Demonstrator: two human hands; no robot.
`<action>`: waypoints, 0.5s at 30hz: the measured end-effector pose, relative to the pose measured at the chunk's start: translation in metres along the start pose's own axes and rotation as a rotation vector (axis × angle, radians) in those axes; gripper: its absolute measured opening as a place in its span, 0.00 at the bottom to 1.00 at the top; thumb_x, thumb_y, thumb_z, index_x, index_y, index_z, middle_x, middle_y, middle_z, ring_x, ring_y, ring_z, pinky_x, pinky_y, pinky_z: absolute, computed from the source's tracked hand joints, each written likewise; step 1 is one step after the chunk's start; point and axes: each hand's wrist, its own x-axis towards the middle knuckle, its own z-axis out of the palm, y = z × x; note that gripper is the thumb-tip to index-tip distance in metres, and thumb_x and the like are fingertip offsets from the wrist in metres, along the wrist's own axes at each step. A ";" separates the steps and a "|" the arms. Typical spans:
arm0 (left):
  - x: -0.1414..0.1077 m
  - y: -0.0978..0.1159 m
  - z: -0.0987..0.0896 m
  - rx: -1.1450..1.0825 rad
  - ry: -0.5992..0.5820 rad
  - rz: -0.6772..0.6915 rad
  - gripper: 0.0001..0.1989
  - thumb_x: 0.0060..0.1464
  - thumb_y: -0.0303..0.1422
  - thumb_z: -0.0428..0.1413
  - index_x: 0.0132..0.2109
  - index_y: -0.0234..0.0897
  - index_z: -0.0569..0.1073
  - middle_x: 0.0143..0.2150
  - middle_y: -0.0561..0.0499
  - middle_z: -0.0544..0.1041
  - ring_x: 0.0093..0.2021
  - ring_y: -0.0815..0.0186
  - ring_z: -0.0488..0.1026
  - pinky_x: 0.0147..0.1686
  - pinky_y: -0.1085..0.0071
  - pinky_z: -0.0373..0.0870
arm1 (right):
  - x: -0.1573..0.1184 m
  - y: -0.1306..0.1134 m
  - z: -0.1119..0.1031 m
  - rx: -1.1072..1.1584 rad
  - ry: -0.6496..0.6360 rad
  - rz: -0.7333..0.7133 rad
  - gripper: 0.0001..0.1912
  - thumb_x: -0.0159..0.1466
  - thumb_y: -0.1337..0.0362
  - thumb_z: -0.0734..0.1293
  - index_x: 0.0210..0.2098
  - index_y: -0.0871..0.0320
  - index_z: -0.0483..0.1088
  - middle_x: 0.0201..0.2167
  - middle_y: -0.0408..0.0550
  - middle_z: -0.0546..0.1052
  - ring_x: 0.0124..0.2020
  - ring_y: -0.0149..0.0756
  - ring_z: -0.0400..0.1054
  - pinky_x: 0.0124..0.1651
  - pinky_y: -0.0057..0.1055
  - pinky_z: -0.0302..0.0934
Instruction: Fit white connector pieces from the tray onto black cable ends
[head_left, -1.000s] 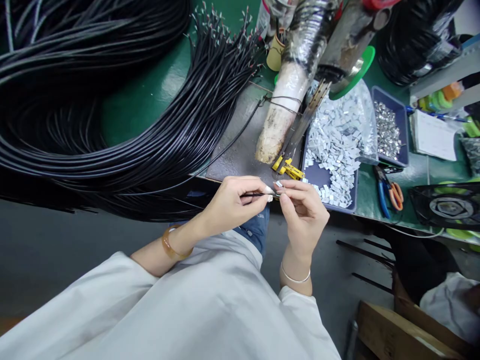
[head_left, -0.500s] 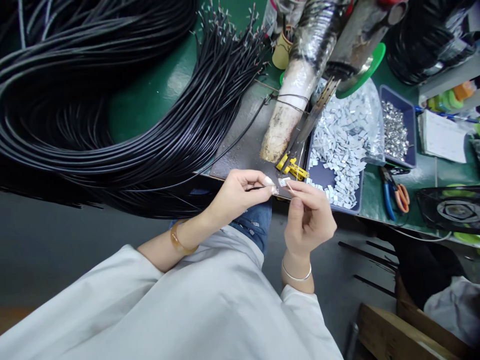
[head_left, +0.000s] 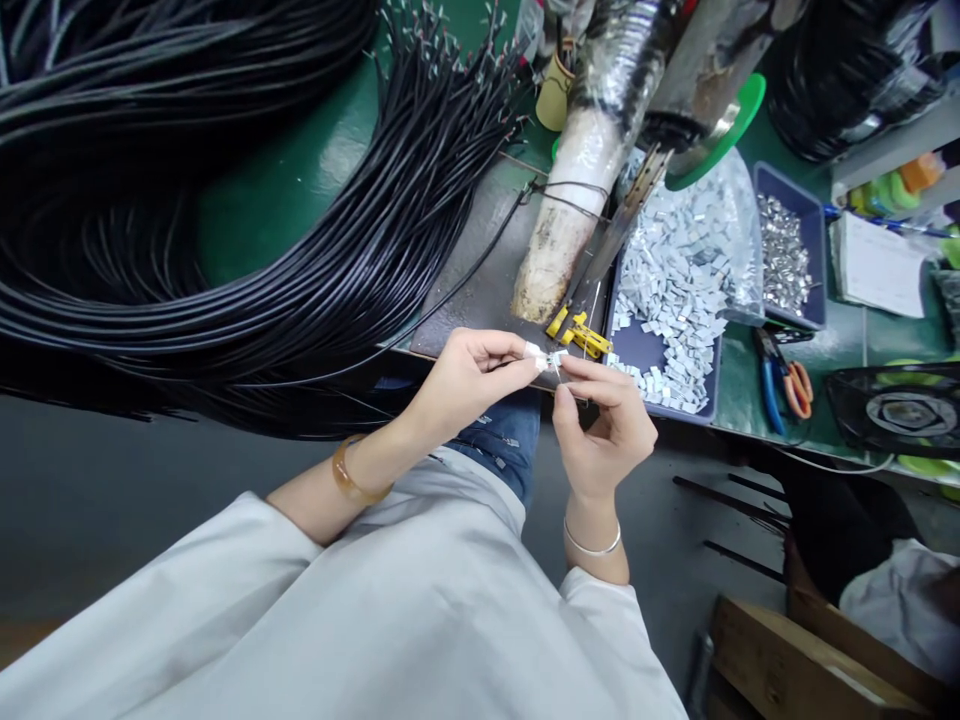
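My left hand (head_left: 476,385) pinches the end of a black cable, whose tip is mostly hidden by thumb and forefinger; white tape or a cover wraps a fingertip. Facing it, my right hand (head_left: 606,425) grips a small white connector housing (head_left: 558,359) between its fingertips. The housing meets the cable end at the left fingertips; whether any wire sits inside is too small to tell. A thin sliver, perhaps a wire or a pick, shows by the right thumb. Just beyond the hands lies a yellow clip-like tool (head_left: 581,334).
A large bundle of black cables (head_left: 322,260) covers the bench's left. A blue tray of white connector housings (head_left: 679,340) stands right of the hands, with a bin of metal parts (head_left: 784,250) behind. Pliers (head_left: 784,380) lie nearby. A wrapped post (head_left: 555,230) leans over the bench.
My right hand has moved left, bringing the white connector housing up against the cable end in my left hand. The camera view has shifted slightly.
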 end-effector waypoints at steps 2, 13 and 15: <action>0.002 0.000 0.000 0.007 0.007 0.003 0.03 0.45 0.28 0.65 0.27 0.32 0.80 0.26 0.54 0.79 0.28 0.73 0.72 0.34 0.76 0.71 | 0.001 0.001 0.000 -0.037 0.002 -0.049 0.10 0.62 0.74 0.70 0.39 0.53 0.73 0.43 0.45 0.83 0.43 0.36 0.79 0.46 0.36 0.75; 0.007 0.000 0.003 0.030 0.046 -0.001 0.02 0.44 0.28 0.64 0.27 0.32 0.81 0.26 0.53 0.80 0.28 0.71 0.74 0.35 0.75 0.73 | -0.002 0.012 0.002 -0.007 -0.010 -0.097 0.12 0.62 0.75 0.69 0.42 0.53 0.71 0.48 0.48 0.83 0.46 0.37 0.80 0.46 0.36 0.79; 0.008 0.002 0.005 0.038 0.070 0.016 0.01 0.43 0.27 0.64 0.26 0.32 0.81 0.25 0.53 0.80 0.27 0.72 0.73 0.33 0.76 0.72 | -0.001 0.011 0.002 0.028 -0.020 -0.051 0.10 0.63 0.74 0.68 0.41 0.53 0.71 0.52 0.50 0.81 0.49 0.39 0.80 0.48 0.39 0.79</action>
